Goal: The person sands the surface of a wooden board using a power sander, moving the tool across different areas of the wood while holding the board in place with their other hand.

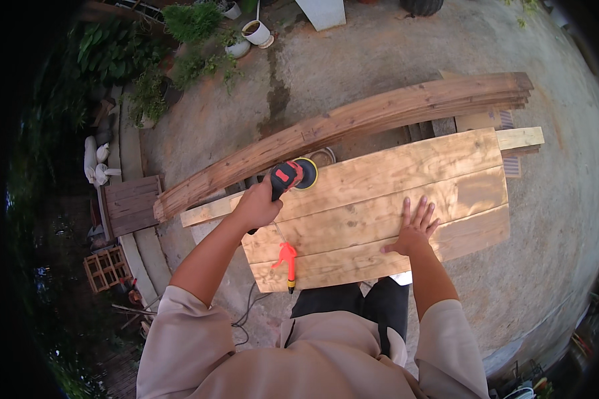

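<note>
My left hand point(258, 205) is wrapped round the handle of a red and black power sander point(288, 175). The sander's round pad with a yellow rim point(307, 173) is at the far edge of a wooden panel point(379, 193) made of several joined boards; whether it touches the wood I cannot tell. My right hand point(415, 229) lies flat on the panel's right half, fingers spread. A red air blow gun point(286, 259) with a black and yellow end rests on the panel near its left side.
Beyond the panel lies a stack of long brown planks point(353, 120). A pale wood beam point(519, 137) juts out from under the panel at right. Dark cable point(246, 312) trails on the concrete at lower left. Potted plants point(256, 33) stand far left, near a wooden crate point(106, 268).
</note>
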Demonstrator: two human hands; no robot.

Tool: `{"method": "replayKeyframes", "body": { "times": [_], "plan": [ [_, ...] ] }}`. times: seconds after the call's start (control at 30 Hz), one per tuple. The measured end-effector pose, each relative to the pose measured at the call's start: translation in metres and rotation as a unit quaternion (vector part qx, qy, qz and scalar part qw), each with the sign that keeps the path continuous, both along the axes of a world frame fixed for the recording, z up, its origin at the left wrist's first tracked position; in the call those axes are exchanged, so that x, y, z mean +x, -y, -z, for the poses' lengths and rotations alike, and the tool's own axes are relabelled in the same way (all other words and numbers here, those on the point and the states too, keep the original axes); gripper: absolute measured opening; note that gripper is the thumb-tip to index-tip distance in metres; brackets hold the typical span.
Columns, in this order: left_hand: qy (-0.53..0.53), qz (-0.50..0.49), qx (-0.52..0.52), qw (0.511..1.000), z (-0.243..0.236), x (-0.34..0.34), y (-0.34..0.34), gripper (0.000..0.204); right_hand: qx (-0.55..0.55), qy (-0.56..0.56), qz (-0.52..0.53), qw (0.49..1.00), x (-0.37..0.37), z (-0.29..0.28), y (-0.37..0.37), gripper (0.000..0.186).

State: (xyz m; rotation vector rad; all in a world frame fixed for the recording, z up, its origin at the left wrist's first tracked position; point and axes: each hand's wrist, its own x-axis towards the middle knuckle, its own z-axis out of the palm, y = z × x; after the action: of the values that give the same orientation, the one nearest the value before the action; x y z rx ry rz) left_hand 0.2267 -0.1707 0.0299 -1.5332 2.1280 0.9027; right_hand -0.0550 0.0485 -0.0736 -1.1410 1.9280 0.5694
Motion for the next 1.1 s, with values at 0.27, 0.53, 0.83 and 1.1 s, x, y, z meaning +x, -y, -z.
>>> {"method": "replayKeyframes", "body": {
  "times": [0.27, 0.53, 0.83, 1.1],
  "plan": [
    [0.005, 0.026, 0.006, 1.000, -0.003, -0.014, 0.000, 0.058, -0.014, 0.005, 0.010, 1.000, -0.002, 0.004, -0.002, 0.149],
    [-0.002, 0.018, 0.017, 1.000, -0.002, -0.028, 0.004, 0.054, -0.009, 0.023, 0.031, 0.999, -0.002, 0.009, -0.005, 0.155],
    [-0.018, 0.050, 0.014, 0.999, 0.005, -0.042, -0.002, 0.054, -0.026, 0.026, 0.033, 0.999, -0.002, 0.010, -0.006, 0.155],
    [-0.049, 0.065, -0.003, 0.997, -0.006, -0.069, -0.002, 0.051, -0.024, 0.032, 0.039, 0.998, -0.004, 0.010, -0.006, 0.154]
  ]
}}
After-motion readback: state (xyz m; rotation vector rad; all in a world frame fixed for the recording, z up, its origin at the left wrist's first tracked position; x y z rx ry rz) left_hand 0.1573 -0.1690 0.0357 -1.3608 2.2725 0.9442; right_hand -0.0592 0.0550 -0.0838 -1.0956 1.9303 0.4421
